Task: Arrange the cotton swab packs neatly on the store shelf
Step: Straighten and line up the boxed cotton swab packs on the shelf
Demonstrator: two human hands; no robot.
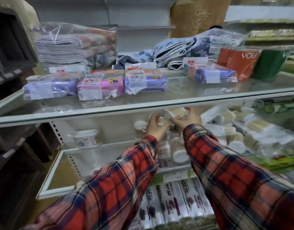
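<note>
Both my hands reach under a glass shelf (143, 106) to the shelf (126, 144) below it. My left hand (155, 128) curls around a clear cotton swab pack (162, 121) of wooden sticks. My right hand (190, 119) cups a second swab pack (177, 114) between thumb and fingers, close beside the left hand. A loose, untidy pile of swab packs (234, 136) fills the shelf to the right. Round swab tubs (180, 154) stand at the front edge under my wrists, and another tub (139, 125) stands left of my left hand.
A white lidded box (86, 138) stands alone on the left of the swab shelf. On the glass shelf lie bagged cloths (101, 85), folded towels (73, 45) and orange tissue packs (239, 62). Long boxes (173, 201) fill the shelf below. Dark plastic furniture (10, 39) stands at left.
</note>
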